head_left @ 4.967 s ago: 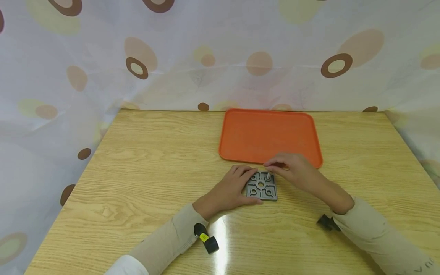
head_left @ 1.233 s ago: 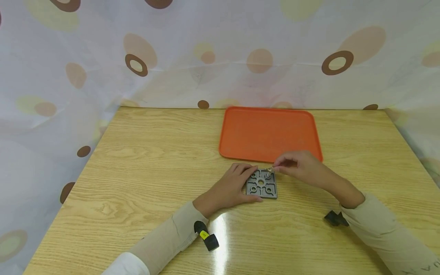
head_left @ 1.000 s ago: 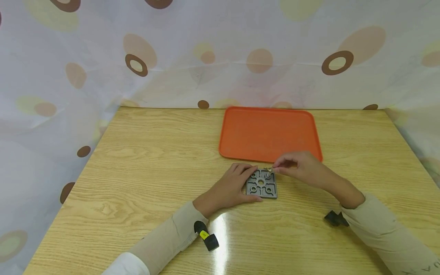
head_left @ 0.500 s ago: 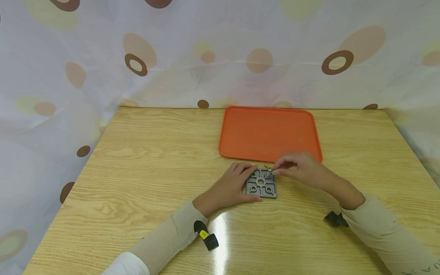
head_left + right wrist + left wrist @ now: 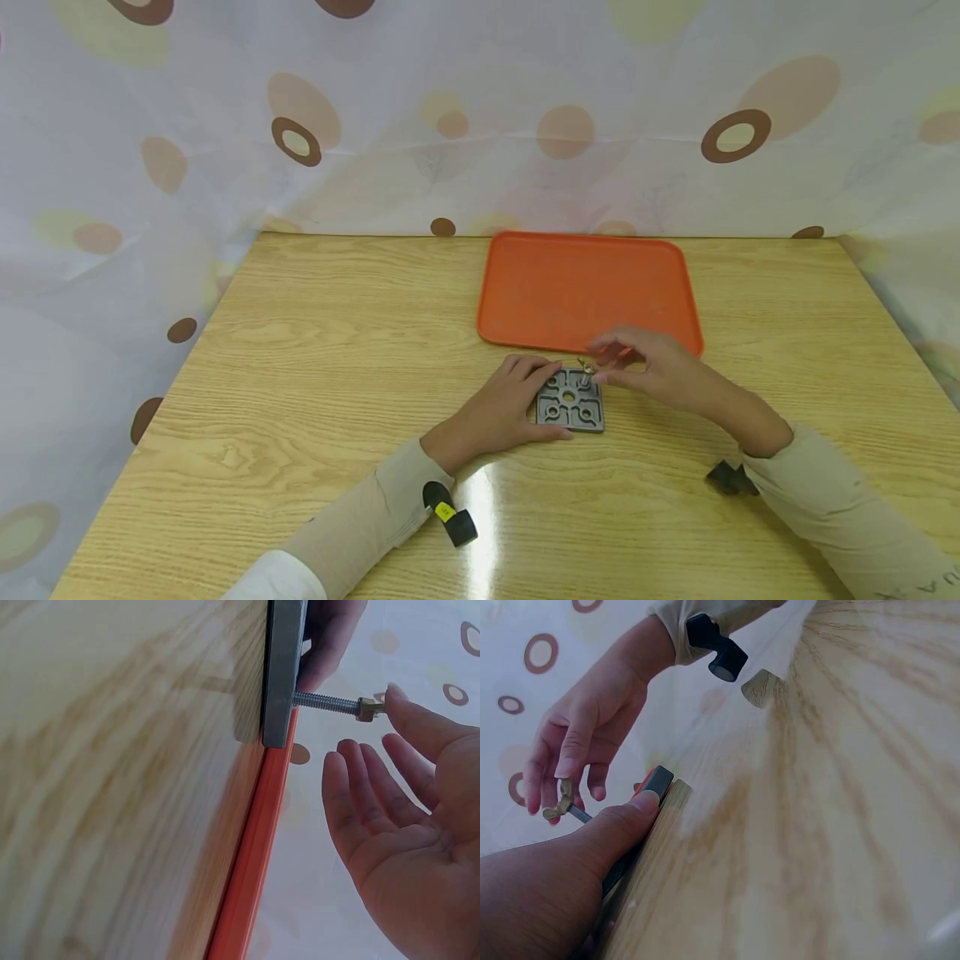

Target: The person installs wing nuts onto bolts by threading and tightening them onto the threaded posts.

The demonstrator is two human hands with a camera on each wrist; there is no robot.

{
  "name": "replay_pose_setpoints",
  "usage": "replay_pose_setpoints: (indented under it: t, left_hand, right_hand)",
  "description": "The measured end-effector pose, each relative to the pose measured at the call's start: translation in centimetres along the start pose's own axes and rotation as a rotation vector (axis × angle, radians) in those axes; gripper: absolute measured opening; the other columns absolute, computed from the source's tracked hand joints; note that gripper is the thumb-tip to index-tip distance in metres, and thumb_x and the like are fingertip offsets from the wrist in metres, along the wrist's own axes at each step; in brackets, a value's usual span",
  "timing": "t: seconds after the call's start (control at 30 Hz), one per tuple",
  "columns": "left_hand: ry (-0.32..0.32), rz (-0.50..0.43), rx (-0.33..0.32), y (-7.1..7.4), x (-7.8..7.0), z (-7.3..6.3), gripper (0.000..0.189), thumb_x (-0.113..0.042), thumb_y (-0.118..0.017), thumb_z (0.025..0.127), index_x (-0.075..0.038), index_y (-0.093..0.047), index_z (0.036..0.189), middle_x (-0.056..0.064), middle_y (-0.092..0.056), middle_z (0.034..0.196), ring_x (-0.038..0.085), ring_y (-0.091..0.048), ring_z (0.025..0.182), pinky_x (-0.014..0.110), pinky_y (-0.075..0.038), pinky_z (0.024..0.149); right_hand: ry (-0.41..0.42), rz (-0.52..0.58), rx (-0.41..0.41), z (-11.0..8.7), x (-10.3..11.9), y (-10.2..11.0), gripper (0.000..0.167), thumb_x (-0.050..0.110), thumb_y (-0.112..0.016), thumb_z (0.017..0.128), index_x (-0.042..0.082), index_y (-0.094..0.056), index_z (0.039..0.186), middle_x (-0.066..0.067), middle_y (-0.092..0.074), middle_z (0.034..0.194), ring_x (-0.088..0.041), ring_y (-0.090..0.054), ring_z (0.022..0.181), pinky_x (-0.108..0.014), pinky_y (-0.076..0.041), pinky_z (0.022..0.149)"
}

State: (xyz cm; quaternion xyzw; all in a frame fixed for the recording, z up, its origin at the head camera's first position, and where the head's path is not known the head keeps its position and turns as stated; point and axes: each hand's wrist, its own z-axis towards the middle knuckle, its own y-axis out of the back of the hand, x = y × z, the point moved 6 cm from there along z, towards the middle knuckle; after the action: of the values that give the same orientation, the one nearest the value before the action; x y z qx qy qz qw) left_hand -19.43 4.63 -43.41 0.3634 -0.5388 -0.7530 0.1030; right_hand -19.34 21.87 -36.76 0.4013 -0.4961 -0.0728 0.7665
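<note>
patterned cloth (image 5: 420, 100): white with brown, peach and yellow ovals, hanging along the left, far and right sides of the wooden table (image 5: 337, 350).
left sleeve (image 5: 367, 508): beige, coming in from the near left, with a black wrist device (image 5: 459, 527) bearing a yellow label.
left hand (image 5: 498, 412): holding the metal plate (image 5: 570, 415) from its left side, thumb along the near edge, fingers at the far left corner, the grip spread about as wide as the plate.
plate: grey, square, flat on the table just near of the tray, with a hole at its middle and others toward the corners.
bolt (image 5: 326, 702): threaded, standing up out of the plate's far right corner.
wing nut (image 5: 366, 709): brass-coloured, on the upper end of the bolt.
orange tray (image 5: 588, 292): flat on the table, far of the plate, its near right part behind the right hand.
right hand (image 5: 656, 371): thumb tip touching the wing nut from the right, the other fingers loosely bent and well spread from the thumb, the grip wide.
right sleeve (image 5: 832, 492): beige, from the near right, with a black device at the wrist.
</note>
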Motion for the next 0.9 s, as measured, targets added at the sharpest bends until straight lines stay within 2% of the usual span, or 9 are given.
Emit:
replay_pose_setpoints:
  t: [0.17,0.37,0.7,0.9]
  left_hand:
    - [-0.004,-0.001,-0.002,0.0,-0.03,-0.02,0.094,-0.073,-0.052,0.075,-0.013,-0.033,0.145,-0.002,-0.036,0.137,0.014,-0.03,0.123,0.029,-0.029,0.102]
    - [-0.002,-0.005,0.001,0.05,-0.07,-0.08,0.095,-0.073,-0.053,0.075,-0.013,-0.033,0.145,-0.001,-0.036,0.138,0.015,-0.029,0.123,0.029,-0.029,0.102]
    - [-0.005,-0.006,-0.002,0.08,-0.08,-0.08,0.094,-0.073,-0.053,0.075,-0.013,-0.033,0.145,-0.001,-0.036,0.137,0.015,-0.03,0.122,0.029,-0.029,0.102]
    - [-0.002,0.005,0.003,-0.02,-0.1,-0.06,0.095,-0.074,-0.052,0.075,-0.014,-0.032,0.145,-0.002,-0.036,0.138,0.015,-0.03,0.123,0.029,-0.029,0.102]
  right_hand:
    - [0.021,0.008,0.034,0.03,0.28,-0.15,0.042,0.012,-0.069,0.084,0.007,-0.057,0.124,-0.003,-0.062,0.112,-0.018,-0.061,0.096,-0.037,-0.05,0.078]
    - [0.054,-0.027,0.05,-0.05,0.39,-0.42,0.04,0.013,-0.068,0.085,0.006,-0.059,0.123,-0.004,-0.063,0.112,-0.015,-0.062,0.093,-0.034,-0.051,0.078]
    - [-0.069,-0.021,0.055,0.04,-0.38,-0.61,0.036,0.021,-0.07,0.083,0.007,-0.063,0.115,-0.004,-0.065,0.108,-0.012,-0.062,0.089,-0.034,-0.049,0.081]
    - [-0.098,-0.011,0.033,0.03,-0.22,-0.42,0.039,0.023,-0.072,0.08,0.005,-0.063,0.113,-0.003,-0.065,0.105,-0.016,-0.062,0.09,-0.036,-0.05,0.08]
